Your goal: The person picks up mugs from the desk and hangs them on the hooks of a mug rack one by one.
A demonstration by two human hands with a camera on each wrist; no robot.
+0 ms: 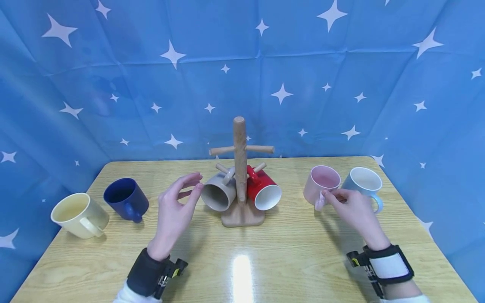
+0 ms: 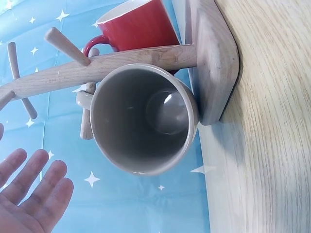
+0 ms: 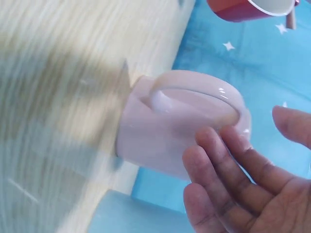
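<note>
A wooden mug tree (image 1: pixel 240 160) stands mid-table with a grey mug (image 1: pixel 219 191) and a red mug (image 1: pixel 264 189) hanging by their handles from its lower pegs. My left hand (image 1: pixel 178 210) is just left of the grey mug, fingers loosely bent and holding nothing. In the left wrist view, a gap separates those fingers (image 2: pixel 39 189) from the grey mug (image 2: pixel 141 121). A pink mug (image 1: pixel 320 185) stands upright at right. My right hand (image 1: pixel 352 210) is at its handle; in the right wrist view the thumb stands apart from the handle (image 3: pixel 204 82), fingers beside the mug.
A light blue mug (image 1: pixel 361 181) stands right of the pink one, partly behind my right hand. At the left of the wooden table (image 1: pixel 280 261) are a cream mug (image 1: pixel 79 214) and a dark blue mug (image 1: pixel 126 200). A starry blue curtain (image 1: pixel 227 33) hangs behind.
</note>
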